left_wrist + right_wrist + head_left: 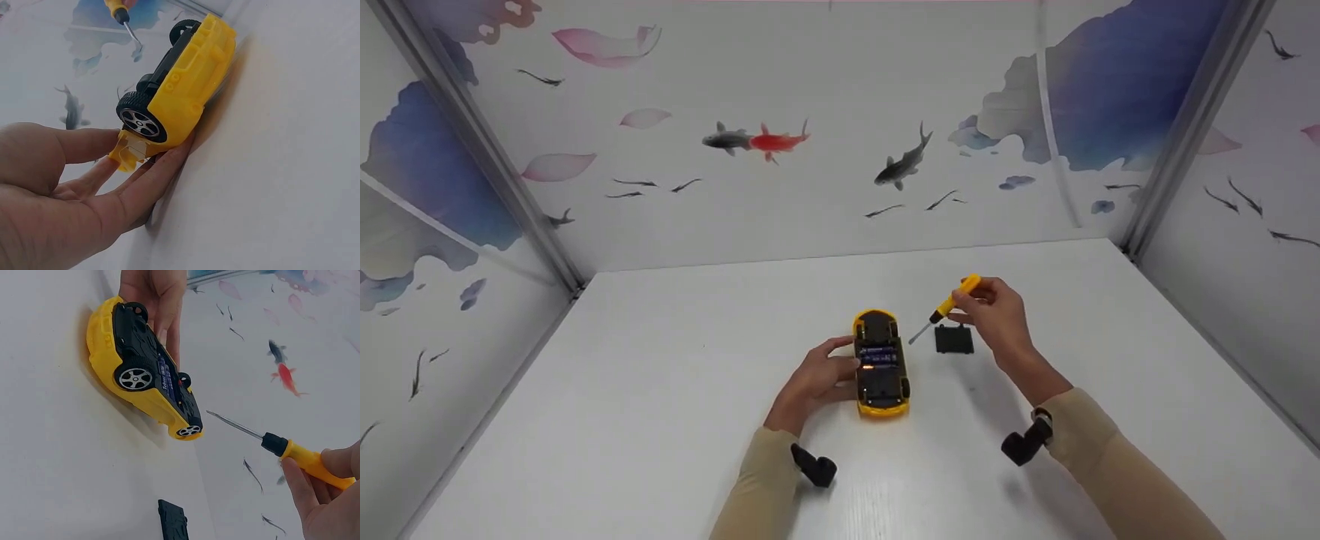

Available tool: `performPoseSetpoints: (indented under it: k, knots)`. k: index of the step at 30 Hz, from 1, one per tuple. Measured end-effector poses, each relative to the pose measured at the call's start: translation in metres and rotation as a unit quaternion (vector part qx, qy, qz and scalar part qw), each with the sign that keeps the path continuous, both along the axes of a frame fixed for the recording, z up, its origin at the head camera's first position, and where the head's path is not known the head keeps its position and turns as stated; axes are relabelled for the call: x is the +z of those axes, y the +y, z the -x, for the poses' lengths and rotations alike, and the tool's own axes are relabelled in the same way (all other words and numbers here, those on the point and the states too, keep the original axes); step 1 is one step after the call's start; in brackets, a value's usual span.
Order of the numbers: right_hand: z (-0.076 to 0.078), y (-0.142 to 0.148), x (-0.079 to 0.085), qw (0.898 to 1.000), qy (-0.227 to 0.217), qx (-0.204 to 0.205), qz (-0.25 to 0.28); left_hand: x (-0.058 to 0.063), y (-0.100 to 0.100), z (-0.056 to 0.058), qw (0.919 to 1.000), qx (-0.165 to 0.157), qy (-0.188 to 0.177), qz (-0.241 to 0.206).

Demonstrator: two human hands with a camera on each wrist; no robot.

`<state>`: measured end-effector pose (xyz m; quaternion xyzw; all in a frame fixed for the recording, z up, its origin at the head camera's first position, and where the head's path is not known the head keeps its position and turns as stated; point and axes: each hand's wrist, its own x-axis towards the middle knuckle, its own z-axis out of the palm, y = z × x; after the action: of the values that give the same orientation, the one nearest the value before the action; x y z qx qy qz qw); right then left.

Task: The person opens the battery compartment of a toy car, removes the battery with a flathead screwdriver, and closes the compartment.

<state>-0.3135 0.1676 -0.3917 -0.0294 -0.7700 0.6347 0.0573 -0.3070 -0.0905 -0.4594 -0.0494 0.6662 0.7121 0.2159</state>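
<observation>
1. White wall panels (810, 217) printed with blue-violet washes, pink petals and small fish fill the upper part of the head view, meeting at grey metal posts (1196, 112) on either side; below them spreads a smooth white tabletop (660, 375).
2. At the lower centre-left, a beige sleeve (761, 476) with a small black camera (817, 469) at its cuff leads to the left hand (820, 373), whose thumb and fingers pinch the left flank of a toy car.
3. That yellow plastic toy car (881, 388), with black underside and silver-spoked wheels, lies upside down just right of the frame's lower centre; purple-blue cylindrical batteries (878, 355) sit in its uncovered compartment, an orange glow beside them.
4. Right of the car, a screwdriver with yellow handle, black collar and metal shaft (955, 299) slants down-left, its tip near the car but apart from it.
5. Below its handle, a flat black rectangular cover (954, 340) lies on the tabletop.
6. Farther right, the right hand (997, 315) pinches the handle between thumb and fingers; a second beige sleeve (1099, 439) runs to the lower right.
</observation>
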Motion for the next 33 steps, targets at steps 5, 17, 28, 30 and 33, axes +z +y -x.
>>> performPoseSetpoints:
  k: [5,17,28,30,33]
  knots:
    - [0.004,-0.008,-0.013,1.000,0.006,-0.005,0.009,0.001,-0.001,0.000,0.9999,-0.003,0.008,0.009]
    - [0.016,-0.018,-0.046,0.999,0.043,-0.008,0.009,0.000,-0.001,0.000,0.9998,-0.006,0.018,0.002]
    - [-0.005,-0.031,-0.021,1.000,0.027,-0.007,-0.011,0.000,-0.001,0.000,0.9999,0.001,0.009,0.010]
    - [-0.003,-0.032,-0.022,1.000,0.022,-0.006,-0.012,0.001,-0.001,0.000,0.9999,0.001,0.009,0.014]
    - [0.012,-0.027,-0.040,0.999,0.041,-0.002,-0.007,0.000,0.000,-0.001,0.9997,-0.002,0.015,0.019]
